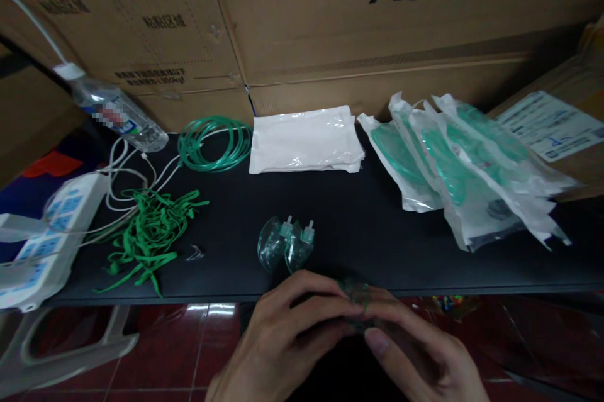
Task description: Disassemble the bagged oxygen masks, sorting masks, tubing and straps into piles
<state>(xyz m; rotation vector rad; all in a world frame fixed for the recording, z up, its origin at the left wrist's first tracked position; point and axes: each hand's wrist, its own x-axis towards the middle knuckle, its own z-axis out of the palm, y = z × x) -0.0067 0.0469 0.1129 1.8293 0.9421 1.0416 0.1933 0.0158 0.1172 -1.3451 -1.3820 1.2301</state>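
Note:
At the table's front edge, my left hand (292, 333) and my right hand (415, 345) meet with fingers closed on a greenish clear oxygen mask (357, 292), mostly hidden by the fingers. Just beyond my left hand lie two more clear green oxygen masks (300, 246), side by side with their white connectors pointing away from me. To the left is a tangled pile of green elastic straps (151, 229), with a small clear scrap (194, 253) beside it. A coil of green tubing (214, 144) lies farther back.
White flat packets (306, 141) are stacked at the back of the black table (340, 201). Several bagged green mask sets (453, 163) lie to the right. A power strip (56, 232), white cables and a leaning plastic bottle (116, 109) occupy the left. Large cardboard boxes (377, 31) stand behind.

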